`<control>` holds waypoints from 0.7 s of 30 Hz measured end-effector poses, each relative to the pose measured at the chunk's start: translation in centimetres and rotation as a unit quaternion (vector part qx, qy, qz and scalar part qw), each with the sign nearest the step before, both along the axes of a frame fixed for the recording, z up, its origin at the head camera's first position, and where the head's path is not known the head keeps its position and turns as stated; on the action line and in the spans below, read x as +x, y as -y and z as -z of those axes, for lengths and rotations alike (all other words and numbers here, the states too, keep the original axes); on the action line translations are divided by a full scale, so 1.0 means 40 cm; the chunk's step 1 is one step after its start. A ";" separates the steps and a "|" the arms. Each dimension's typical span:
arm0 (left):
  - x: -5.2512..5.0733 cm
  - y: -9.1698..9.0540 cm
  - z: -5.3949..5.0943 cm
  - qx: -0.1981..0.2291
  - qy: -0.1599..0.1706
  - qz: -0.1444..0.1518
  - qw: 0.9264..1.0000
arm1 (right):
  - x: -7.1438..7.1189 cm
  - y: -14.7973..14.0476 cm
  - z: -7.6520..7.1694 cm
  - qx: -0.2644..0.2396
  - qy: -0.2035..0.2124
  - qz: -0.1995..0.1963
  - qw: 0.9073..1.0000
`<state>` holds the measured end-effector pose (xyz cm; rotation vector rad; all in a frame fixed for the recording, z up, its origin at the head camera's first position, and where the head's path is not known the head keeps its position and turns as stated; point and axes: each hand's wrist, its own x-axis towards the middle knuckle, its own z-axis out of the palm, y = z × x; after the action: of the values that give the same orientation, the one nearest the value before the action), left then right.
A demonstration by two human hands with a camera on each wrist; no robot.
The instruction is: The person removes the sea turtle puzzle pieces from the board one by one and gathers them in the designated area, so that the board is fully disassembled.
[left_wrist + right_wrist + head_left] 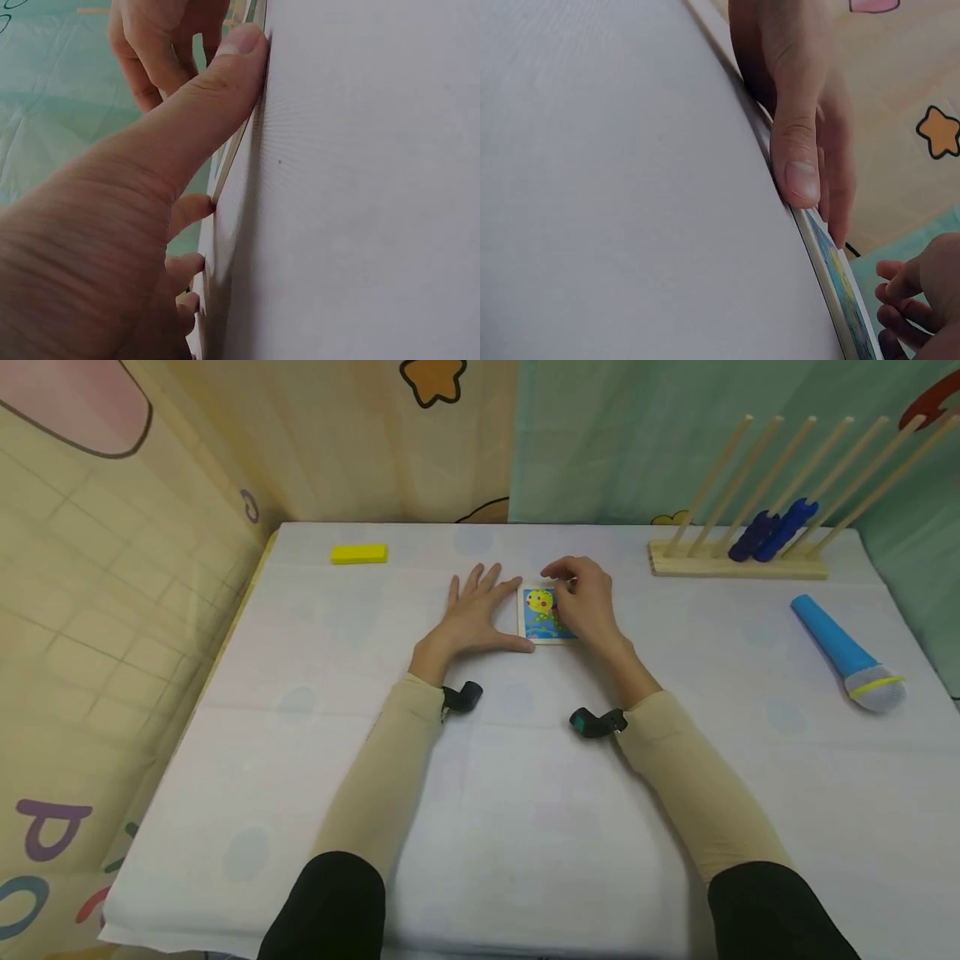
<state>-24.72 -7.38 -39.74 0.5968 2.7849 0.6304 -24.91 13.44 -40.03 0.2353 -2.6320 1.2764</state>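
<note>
A small framed picture board (547, 641) with a yellow cartoon figure on blue lies flat near the table's back middle. My left hand (468, 622) is at its left side, fingers spread, with the thumb on the board's lower left corner and the index fingertip by the upper left one. My right hand (588, 602) is bent over the board's right part and hides it, fingers curled. In the right wrist view the left hand (799, 120) touches the end of the board (840, 289), while the right hand (930, 296) is beside it. Whether the right fingers pinch anything is unclear.
On the white table (517, 810) a yellow block (359, 554) lies at the back left. A wooden rack of upright pegs (738, 564) with blue pieces (780, 532) stands at the back right. A blue toy microphone (840, 643) lies at the right.
</note>
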 end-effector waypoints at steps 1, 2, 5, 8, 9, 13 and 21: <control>-0.001 0.001 0.002 -0.003 -0.003 -0.001 1.000 | -0.002 0.007 0.002 0.001 -0.003 -0.002 1.000; -0.003 0.001 0.004 -0.006 -0.007 -0.001 1.000 | -0.003 0.013 0.004 0.003 -0.004 -0.004 1.000; -0.004 0.002 0.011 -0.011 -0.019 0.001 1.000 | -0.006 0.027 0.013 0.004 -0.004 -0.008 1.000; -0.002 0.001 0.017 -0.011 -0.030 0.002 0.999 | -0.010 0.032 0.025 0.004 -0.014 -0.012 1.000; -0.001 0.002 0.019 -0.011 -0.033 0.002 0.999 | -0.011 0.033 0.029 0.004 -0.017 -0.014 1.000; 0.001 0.005 0.025 -0.012 -0.041 -0.002 0.999 | -0.014 0.036 0.039 0.008 -0.034 -0.027 0.999; -0.002 0.004 0.026 -0.011 -0.053 0.007 0.999 | -0.012 0.042 0.042 0.034 -0.052 -0.025 0.998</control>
<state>-24.80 -7.55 -40.77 0.6636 2.8781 0.5813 -25.41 11.75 -41.69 0.3713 -2.5993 1.1579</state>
